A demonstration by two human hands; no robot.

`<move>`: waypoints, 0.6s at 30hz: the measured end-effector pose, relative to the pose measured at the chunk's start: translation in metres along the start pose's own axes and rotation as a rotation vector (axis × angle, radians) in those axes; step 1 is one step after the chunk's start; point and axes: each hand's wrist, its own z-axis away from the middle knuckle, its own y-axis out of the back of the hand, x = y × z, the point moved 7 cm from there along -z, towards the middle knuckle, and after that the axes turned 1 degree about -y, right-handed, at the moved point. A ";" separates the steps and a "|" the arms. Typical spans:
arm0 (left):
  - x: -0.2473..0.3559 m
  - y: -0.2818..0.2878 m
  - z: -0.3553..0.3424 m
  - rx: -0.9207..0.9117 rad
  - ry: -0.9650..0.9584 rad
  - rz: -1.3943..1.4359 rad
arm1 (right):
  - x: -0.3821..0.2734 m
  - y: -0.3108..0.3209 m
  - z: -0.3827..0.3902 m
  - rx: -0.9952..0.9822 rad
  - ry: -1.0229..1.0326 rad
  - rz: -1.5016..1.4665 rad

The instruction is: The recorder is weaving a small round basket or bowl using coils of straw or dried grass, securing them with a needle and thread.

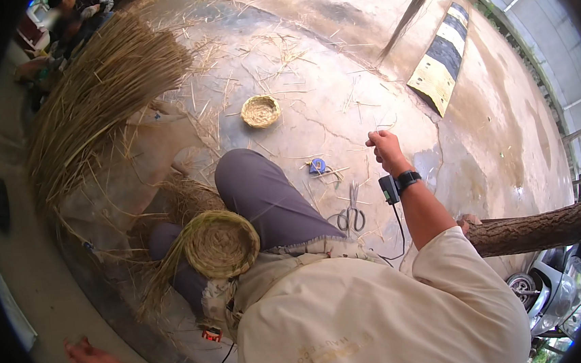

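A round coiled straw basket (pixel 222 245) rests on my lap, with a tuft of loose straw ends (pixel 165 277) fanning out from its left side. Neither hand touches it. My left hand (pixel 89 355) is held out at the lower left, its fingers apart and nothing seen in them. Ahead on the right, my right hand (pixel 385 148) is raised over the ground with the fingers pinched together. A thin pale strand shows by its fingertips, too fine to make out surely. Scissors (pixel 352 214) with dark handles and a blue tape measure (pixel 317 166) lie between my knee and that hand.
A smaller straw basket (pixel 260 111) sits on the straw-strewn concrete ahead. To the left lies a big straw bundle (pixel 112 86); another person (pixel 76 21) is beyond it. Rightward are a log (pixel 540 227), a scooter (pixel 551 290) and a black-and-yellow speed bump (pixel 441 60).
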 end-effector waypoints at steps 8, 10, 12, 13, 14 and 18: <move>-0.075 0.109 -0.085 -0.029 -0.366 -1.102 | 0.133 0.053 -0.021 0.116 -0.266 0.062; -0.095 0.168 -0.119 -0.128 -0.500 -1.298 | 0.180 0.054 -0.030 0.064 -0.324 0.109; -0.102 0.200 -0.130 -0.063 -0.315 -1.092 | 0.213 0.055 -0.028 0.071 -0.386 0.266; -0.107 0.200 -0.133 0.040 -0.131 -0.883 | 0.226 0.061 -0.024 0.066 -0.433 0.322; -0.106 0.192 -0.128 0.028 -0.133 -0.816 | 0.234 0.061 -0.023 0.033 -0.419 0.365; -0.020 0.048 -0.044 -0.422 -0.613 -0.817 | 0.203 0.042 0.018 -0.138 -0.277 0.722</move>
